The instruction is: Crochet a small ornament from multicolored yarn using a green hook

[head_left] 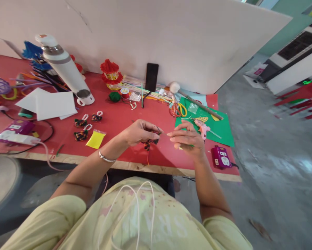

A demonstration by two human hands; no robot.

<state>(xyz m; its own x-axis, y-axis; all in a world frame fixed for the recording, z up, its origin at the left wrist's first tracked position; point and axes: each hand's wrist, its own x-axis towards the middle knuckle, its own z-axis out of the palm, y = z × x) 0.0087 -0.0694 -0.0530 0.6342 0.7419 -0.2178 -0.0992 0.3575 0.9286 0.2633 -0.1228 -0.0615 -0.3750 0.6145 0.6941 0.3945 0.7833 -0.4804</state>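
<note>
My left hand [138, 133] is closed in a pinch on a small dark multicoloured yarn piece [147, 146] above the red tabletop. An orange strand [148, 158] hangs down from that piece. To its right, my right hand [189, 139] hovers with fingers apart, and I see nothing held in it. Behind the right hand lies a pink glue gun [203, 129] on a green sheet [225, 130]. Left of my left hand rest several similar yarn pieces [81, 135] with white bead loops, next to a yellow packet [96, 139].
A white bottle [64, 66] stands at the back left near white paper sheets [55, 106]. A phone [152, 77] leans on the white board [171, 38]. Scissors [182, 110], a red thread spool [125, 92] and a purple power socket [221, 157] lie around. The table's wooden edge [130, 166] runs in front.
</note>
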